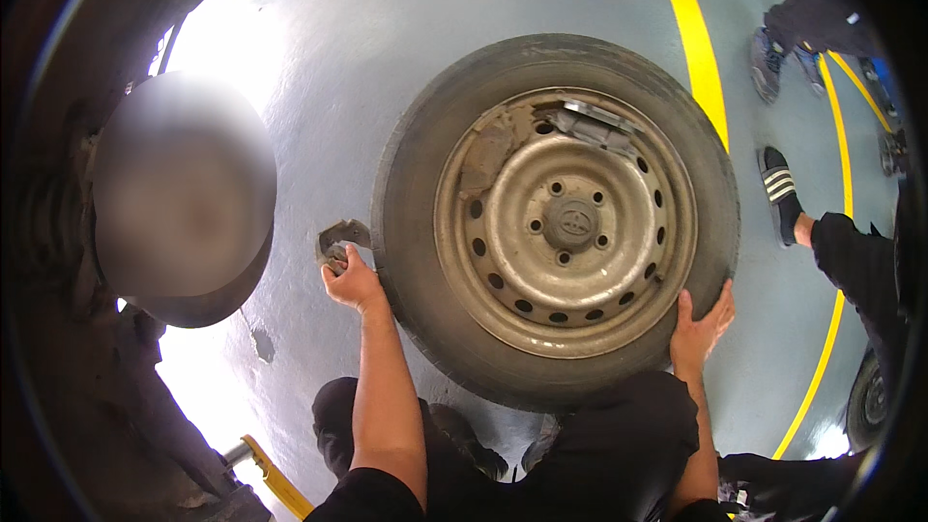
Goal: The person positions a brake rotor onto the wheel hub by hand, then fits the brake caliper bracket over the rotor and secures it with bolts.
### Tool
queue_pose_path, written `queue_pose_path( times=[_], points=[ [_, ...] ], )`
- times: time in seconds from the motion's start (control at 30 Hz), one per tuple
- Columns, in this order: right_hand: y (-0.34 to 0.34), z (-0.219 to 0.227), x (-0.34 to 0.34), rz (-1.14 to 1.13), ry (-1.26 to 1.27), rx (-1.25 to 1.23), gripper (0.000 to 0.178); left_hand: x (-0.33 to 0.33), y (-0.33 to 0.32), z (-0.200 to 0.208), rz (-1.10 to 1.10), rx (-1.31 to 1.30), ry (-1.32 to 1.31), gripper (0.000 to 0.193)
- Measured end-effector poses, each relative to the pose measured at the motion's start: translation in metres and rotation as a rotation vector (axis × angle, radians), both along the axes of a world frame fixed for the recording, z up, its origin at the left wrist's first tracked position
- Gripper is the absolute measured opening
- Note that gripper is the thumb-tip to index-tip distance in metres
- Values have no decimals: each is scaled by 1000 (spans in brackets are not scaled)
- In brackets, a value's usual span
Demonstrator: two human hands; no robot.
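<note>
A car wheel (556,222) with a worn black tyre and a rusty grey steel rim stands in front of me on the grey floor. My left hand (353,280) grips the tyre's left edge, beside a small grey metal part (340,240) on the floor. On the tyre's lower right side lies my right hand (703,321), flat with its fingers spread upward. My dark-clad knees (619,435) are just below the wheel.
Another person's legs, a dark trouser and a black sandal with white stripes (778,188), are at the right; more shoes (768,63) at the upper right. Yellow floor lines (698,43) cross the grey floor. A dark car underside (58,232) fills the left. A yellow-handled tool (273,478) lies lower left.
</note>
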State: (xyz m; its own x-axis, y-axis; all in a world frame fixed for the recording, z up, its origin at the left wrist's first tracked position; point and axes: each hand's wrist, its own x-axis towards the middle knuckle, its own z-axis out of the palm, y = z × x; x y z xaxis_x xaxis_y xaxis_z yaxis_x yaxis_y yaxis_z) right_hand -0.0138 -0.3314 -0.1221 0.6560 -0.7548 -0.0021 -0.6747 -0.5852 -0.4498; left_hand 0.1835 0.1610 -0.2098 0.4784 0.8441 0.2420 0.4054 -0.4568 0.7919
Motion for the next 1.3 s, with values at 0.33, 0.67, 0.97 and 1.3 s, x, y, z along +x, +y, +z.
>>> queue_pose_path(
  times=[0.33,0.67,0.97,1.3],
  points=[
    [-55,-39,12,175,-100,-151,82,-29,-39,16,-124,-40,14,33],
    [-37,-14,104,226,151,-483,78,-61,38,58,-221,-443,115,20],
    [-25,-12,106,-389,442,-162,80,-83,118,212,-269,-434,57,30],
    [-30,-8,110,-398,523,-128,80,-108,149,372,-357,-238,387,36]
  ],
)
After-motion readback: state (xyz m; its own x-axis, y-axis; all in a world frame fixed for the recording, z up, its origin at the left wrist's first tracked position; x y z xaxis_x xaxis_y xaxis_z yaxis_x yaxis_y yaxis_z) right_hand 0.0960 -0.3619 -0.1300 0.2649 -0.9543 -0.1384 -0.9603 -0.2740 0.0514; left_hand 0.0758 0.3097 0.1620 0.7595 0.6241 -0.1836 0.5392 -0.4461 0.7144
